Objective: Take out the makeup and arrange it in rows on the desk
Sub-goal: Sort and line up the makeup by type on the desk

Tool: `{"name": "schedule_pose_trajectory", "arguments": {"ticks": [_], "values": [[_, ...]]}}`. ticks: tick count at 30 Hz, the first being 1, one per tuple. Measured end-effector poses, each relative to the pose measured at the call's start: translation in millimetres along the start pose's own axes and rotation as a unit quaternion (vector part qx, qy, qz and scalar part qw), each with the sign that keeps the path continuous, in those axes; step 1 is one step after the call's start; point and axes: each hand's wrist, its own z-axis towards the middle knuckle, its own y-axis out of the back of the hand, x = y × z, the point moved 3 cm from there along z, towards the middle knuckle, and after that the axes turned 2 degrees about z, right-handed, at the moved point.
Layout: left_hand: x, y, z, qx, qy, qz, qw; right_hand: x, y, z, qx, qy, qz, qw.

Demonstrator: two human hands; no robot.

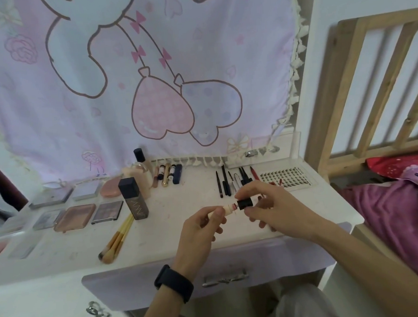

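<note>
At the worktop's (181, 199) left, palettes (77, 216), a bottle (133, 198) and brushes (115, 240) lie in rows. Above its front, the left hand (197, 230) pinches the lipstick (227, 209) by its pale barrel; the right hand (277, 208) pinches the black cap (245, 203). It looks light, rigid and smooth, probably slippery. The barrel is the best place to hold it, not the soft pink tip.

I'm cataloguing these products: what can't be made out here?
Head view only.
- Tube: the left hand covers its body; no label shows.
- Cap in the right hand: on or off the tube, too blurred to tell.
- Pencils: near ends hidden behind the right hand.
- Bottle: label too blurred to read.
- Cases at the left edge: blurred.
</note>
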Motion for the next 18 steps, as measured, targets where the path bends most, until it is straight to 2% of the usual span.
{"name": "schedule_pose_trajectory", "arguments": {"ticks": [6,11,18], "values": [[0.9,-4.8,-0.4,0.011,0.011,0.000,1.000,-2.8,-1.2,3.6,-0.010,-0.039,-0.027,0.999],[0.9,-4.9,-0.8,0.026,0.051,-0.080,0.995,-0.5,5.2,1.6,-0.025,-0.003,0.006,1.000],[2.1,-3.0,-0.8,0.048,0.068,-0.115,0.990,-2.4,15.2,-2.1,-0.027,0.038,-0.059,0.997]]}}
